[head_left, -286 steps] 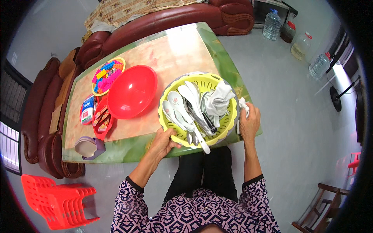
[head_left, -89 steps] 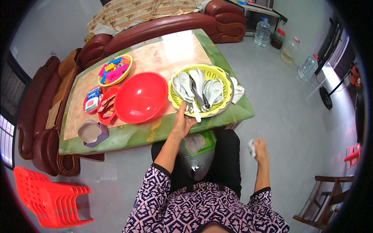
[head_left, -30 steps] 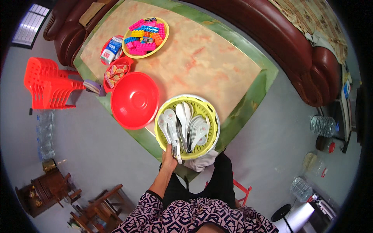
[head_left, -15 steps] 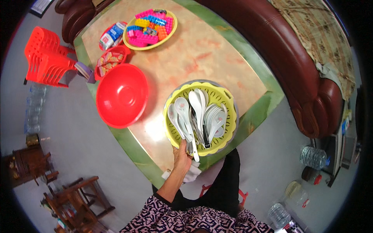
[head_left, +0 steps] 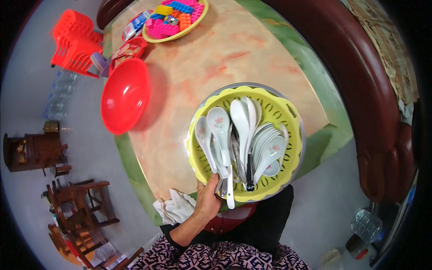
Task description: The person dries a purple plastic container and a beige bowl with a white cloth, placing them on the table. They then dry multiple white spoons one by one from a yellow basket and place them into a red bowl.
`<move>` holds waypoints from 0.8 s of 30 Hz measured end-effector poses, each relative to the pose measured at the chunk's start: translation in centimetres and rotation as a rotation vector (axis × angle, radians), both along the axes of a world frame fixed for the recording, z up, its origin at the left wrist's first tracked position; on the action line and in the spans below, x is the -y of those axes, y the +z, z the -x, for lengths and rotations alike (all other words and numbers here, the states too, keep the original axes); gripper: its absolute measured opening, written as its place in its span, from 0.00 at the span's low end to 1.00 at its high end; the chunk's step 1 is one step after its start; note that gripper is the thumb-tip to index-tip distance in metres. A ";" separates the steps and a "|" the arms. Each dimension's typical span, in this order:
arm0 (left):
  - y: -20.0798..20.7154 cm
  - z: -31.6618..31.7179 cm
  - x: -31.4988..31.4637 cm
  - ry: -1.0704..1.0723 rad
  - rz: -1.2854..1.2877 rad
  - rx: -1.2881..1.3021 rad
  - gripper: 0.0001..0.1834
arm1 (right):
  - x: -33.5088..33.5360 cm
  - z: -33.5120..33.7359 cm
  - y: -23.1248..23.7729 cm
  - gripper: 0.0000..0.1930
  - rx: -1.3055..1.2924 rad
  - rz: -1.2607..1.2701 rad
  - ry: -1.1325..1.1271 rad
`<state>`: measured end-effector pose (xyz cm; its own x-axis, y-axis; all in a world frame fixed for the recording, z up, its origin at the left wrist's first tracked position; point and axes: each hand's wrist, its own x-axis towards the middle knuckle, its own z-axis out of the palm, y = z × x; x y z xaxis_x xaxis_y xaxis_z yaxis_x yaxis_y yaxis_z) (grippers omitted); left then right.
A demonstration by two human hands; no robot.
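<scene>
A yellow plastic colander (head_left: 294,155) with a scalloped rim and slotted sides sits inside a grey basin (head_left: 302,135) at the table's near edge. My left hand (head_left: 208,201) grips the near-left rim, its thumb inside by the spoon handles and its other fingers mostly hidden. In the colander lie white soup spoons with flower prints (head_left: 219,123), long white ladles (head_left: 240,118), a nested stack of white spoons (head_left: 263,148) and some metal cutlery, partly covered. One item has a black handle (head_left: 250,173). My right hand is out of sight.
A crumpled white cloth (head_left: 173,208) lies at the table's near edge, left of my hand. Farther left stand a red bowl (head_left: 126,96), a small red basket (head_left: 130,48) of packets and a yellow bowl (head_left: 189,31) of toy blocks. A brown sofa (head_left: 355,72) borders the right.
The colander and basin look larger and lower in view, and the red bowl has shifted left in the picture. My left hand still holds the rim. More of the white cloth shows.
</scene>
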<state>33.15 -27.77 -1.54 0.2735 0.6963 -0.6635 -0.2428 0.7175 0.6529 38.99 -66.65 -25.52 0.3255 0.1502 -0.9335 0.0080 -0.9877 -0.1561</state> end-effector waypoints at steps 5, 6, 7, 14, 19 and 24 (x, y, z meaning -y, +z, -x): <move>1.3 4.2 -0.1 -0.298 -0.300 -0.226 0.25 | -0.8 -0.6 -3.7 0.17 -0.018 -0.041 0.032; 2.0 5.4 0.1 -0.430 -0.555 -0.404 0.26 | -0.9 -0.6 -4.3 0.17 -0.023 -0.045 0.033; 2.3 7.2 0.2 -0.551 -0.774 -0.638 0.27 | -1.2 -0.6 -5.1 0.17 -0.019 -0.054 0.039; 1.3 14.8 4.8 -0.934 -1.107 -1.467 0.28 | -2.8 -0.5 -8.1 0.17 -0.012 -0.097 0.016; -3.0 19.0 6.0 -0.690 -1.114 -1.346 0.26 | -2.8 0.0 -9.2 0.17 0.013 -0.116 -0.044; -2.5 18.4 4.8 -0.454 -1.123 -1.532 0.23 | -1.0 0.4 -10.3 0.17 0.048 -0.138 -0.121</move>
